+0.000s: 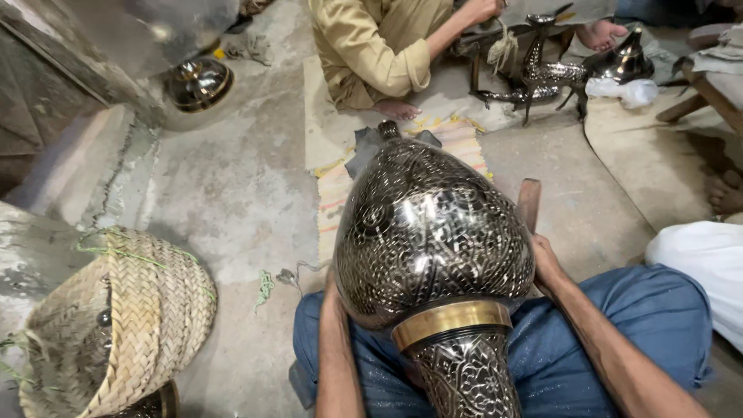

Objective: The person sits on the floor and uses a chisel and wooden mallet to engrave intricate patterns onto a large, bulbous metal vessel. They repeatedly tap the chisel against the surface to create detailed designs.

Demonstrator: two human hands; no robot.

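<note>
1. The vase (433,255) lies across the person's lap on the blue trousers (650,325), neck toward the camera and rounded body pointing away over the floor (232,186).
2. The left hand (333,298) presses its left flank; the right hand (546,263) cups the right flank. The fingers are mostly hidden behind the belly, so the grip is probably flat-palmed rather than clenched.
3. To steady it well, both palms should bear evenly at the widest part, since the polished metal is slippery and the body outweighs the neck.
4. The surface is dark, glossy metal, densely engraved in silvery scrollwork; a smooth brass band (451,319) rings the neck.
5. Left, a woven straw basket (116,325) lies tipped.
6. Beyond, a striped mat (464,139); another person (379,46) sits by metal figures (542,77).
</note>
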